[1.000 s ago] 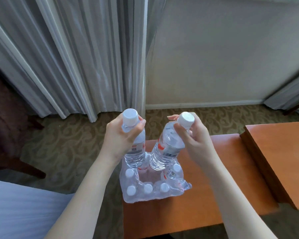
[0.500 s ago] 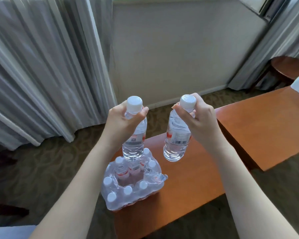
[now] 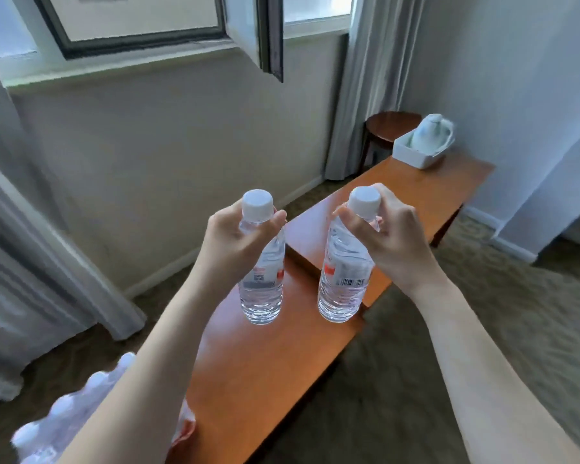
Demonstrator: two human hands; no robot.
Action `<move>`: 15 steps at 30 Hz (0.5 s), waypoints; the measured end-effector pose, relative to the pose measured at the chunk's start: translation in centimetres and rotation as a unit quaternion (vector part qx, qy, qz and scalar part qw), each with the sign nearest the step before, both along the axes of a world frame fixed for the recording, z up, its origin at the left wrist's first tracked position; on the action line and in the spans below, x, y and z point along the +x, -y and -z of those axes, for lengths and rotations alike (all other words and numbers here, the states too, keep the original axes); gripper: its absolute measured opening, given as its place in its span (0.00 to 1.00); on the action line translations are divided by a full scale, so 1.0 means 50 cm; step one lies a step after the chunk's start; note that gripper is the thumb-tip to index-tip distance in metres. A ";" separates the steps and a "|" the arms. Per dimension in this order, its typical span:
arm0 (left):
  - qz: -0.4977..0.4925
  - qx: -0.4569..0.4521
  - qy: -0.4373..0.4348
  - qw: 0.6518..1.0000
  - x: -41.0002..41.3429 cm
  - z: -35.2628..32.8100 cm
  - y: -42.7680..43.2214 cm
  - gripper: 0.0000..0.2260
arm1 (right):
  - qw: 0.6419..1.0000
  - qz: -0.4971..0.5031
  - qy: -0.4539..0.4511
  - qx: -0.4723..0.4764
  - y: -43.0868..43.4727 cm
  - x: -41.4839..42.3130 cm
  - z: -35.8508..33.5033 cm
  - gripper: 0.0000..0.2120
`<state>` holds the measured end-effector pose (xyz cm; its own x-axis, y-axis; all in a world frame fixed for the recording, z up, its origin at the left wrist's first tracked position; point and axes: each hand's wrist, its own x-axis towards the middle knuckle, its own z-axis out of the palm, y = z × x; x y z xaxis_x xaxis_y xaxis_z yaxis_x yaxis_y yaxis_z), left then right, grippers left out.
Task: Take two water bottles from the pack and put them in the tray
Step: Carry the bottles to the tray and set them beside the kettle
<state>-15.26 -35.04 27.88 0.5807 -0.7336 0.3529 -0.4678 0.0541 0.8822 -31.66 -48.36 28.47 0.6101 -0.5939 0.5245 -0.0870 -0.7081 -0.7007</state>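
Observation:
I hold two clear water bottles with white caps upright in the air above a low wooden table (image 3: 268, 363). My left hand (image 3: 235, 242) grips the neck of the left bottle (image 3: 263, 289). My right hand (image 3: 392, 239) grips the neck of the right bottle (image 3: 344, 289), its barcode label facing me. The plastic-wrapped pack of bottles (image 3: 64, 426) lies at the bottom left, blurred and partly behind my left forearm. A white tray (image 3: 412, 155) with a white object in it stands on the far end of a second, higher wooden table (image 3: 426, 192).
A round dark side table (image 3: 389, 123) stands behind the tray, next to a grey curtain (image 3: 362, 95). Another curtain (image 3: 31, 262) hangs on the left. An open window frame (image 3: 268, 35) juts out above. Patterned carpet (image 3: 516, 313) lies to the right.
The view has swung right and both bottles have moved away from the pack, which now sits at the bottom left. The tray has come into sight. Both hands still hold their bottles.

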 end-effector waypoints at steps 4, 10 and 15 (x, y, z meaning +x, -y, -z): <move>0.065 -0.010 -0.015 0.998 -0.148 -0.014 0.158 0.13 | 0.997 0.071 -0.002 0.005 0.108 -0.184 -0.014 0.14; 0.170 -0.022 0.008 0.985 -0.343 -0.040 0.374 0.10 | 0.979 0.204 0.018 0.003 0.227 -0.429 -0.033 0.17; 0.251 -0.029 0.031 0.967 -0.460 -0.037 0.543 0.17 | 0.957 0.286 0.035 0.008 0.330 -0.567 -0.044 0.14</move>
